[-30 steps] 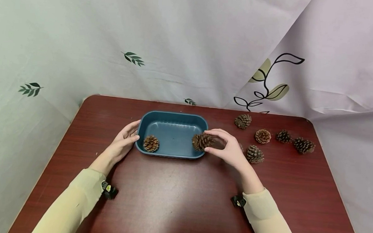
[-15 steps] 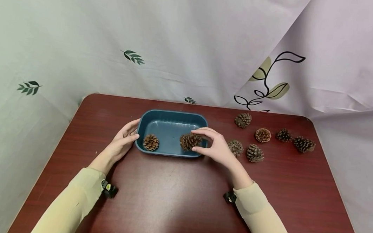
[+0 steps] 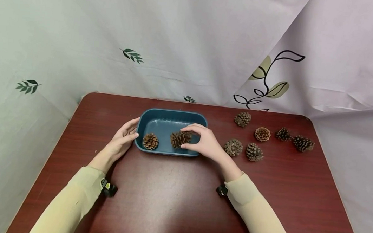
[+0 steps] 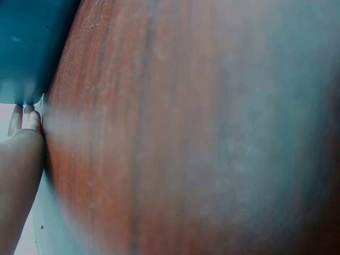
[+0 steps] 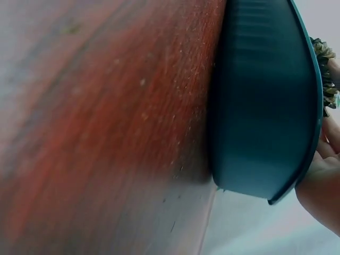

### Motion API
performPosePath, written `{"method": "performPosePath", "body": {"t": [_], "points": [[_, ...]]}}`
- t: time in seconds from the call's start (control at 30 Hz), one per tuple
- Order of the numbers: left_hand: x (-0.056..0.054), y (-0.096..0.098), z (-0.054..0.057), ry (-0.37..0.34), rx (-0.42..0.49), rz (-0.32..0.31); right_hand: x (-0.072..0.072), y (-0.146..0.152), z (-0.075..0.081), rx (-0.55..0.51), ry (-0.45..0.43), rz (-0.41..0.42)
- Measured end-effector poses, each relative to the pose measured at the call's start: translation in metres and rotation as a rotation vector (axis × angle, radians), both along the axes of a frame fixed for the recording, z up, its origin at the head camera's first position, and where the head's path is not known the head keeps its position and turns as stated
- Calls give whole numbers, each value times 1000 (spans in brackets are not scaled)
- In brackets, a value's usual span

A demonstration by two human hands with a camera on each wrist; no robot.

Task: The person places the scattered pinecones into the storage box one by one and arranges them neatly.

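In the head view a blue plastic tray [image 3: 164, 149] stands on the table. My left hand [image 3: 121, 141] rests against its left end, fingers along the outer wall and thumb at the rim; in the left wrist view its fingers [image 4: 34, 121] meet the tray wall fairly straight. My right hand [image 3: 206, 141] reaches over the tray's right side and pinches a brown pine cone [image 3: 177, 140] between thumb and fingers, low over the tray floor. Another pine cone [image 3: 150, 141] lies in the near left corner of the tray. The right wrist view shows the held cone partly behind the rim.
Several pine cones lie at the right of the reddish-brown table [image 3: 157, 192], among them a greyish one [image 3: 233, 147] nearest the tray and a dark one [image 3: 303, 143] farthest right. A patterned pale cloth [image 3: 184, 42] hangs behind the table.
My right hand has carried the pine cone leftward from the tray's right rim to over its middle. The greyish cone it partly hid now shows fully. My left hand stays at the tray's end.
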State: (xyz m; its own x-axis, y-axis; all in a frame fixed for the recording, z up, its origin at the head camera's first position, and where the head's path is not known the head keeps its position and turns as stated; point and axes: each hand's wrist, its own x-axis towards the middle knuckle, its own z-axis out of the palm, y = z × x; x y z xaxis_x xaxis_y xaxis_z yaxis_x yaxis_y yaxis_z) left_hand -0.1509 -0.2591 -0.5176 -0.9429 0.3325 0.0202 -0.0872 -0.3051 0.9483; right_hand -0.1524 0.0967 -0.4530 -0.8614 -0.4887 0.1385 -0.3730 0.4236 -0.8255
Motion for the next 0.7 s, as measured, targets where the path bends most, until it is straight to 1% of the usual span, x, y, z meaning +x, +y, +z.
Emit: {"method": "performPosePath", "body": {"t": [0.13,0.3,0.5,0.7], "points": [[0,-1,1,-5,-3,2,-5,-8,0,47,27,5],[0,-1,1,2,7,4,-10,-17,-2,107,50,38],[0,-1,1,6,9,7,-12,-26,0,187,24,82],[0,0,1,-10,-8,8,-13,-35,1,267,1,117]]}}
